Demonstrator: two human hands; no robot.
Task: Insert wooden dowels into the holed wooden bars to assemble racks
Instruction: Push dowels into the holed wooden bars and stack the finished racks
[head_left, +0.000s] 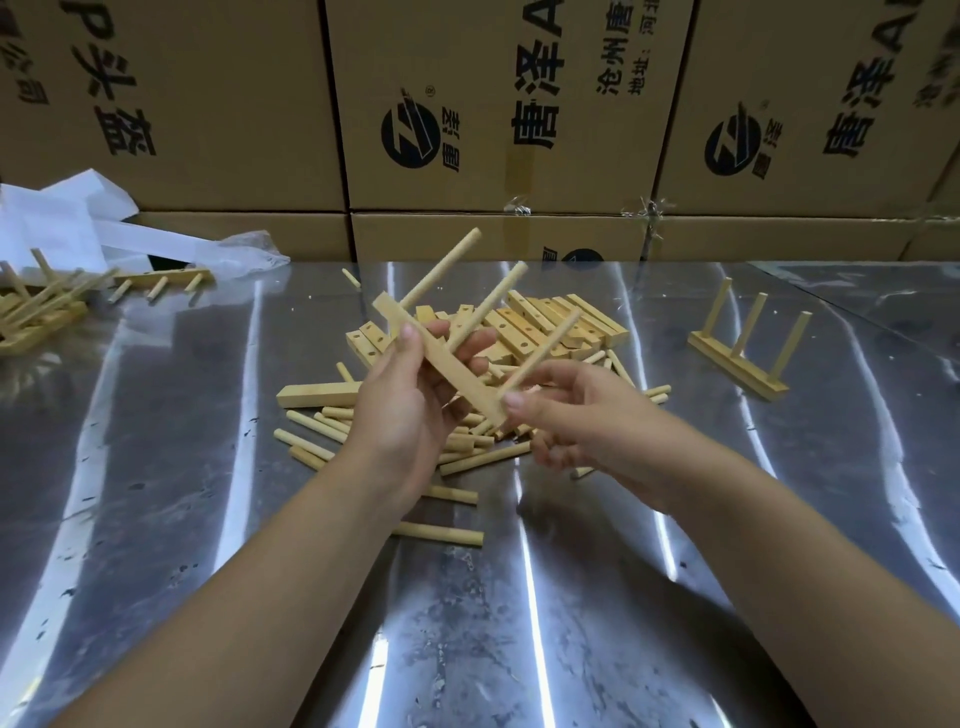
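**Hands seating a rack's third dowel**

Above the table's (156, 467) middle, the left hand (410, 395) grips the holed bar (441, 358); the right hand (576, 415) pinches its near end beside the third dowel (540, 353). Press that dowel straight, fully home. Beyond lies the loose pile (545, 327). Closed cardboard boxes (467, 104) past the far edge hide their contents
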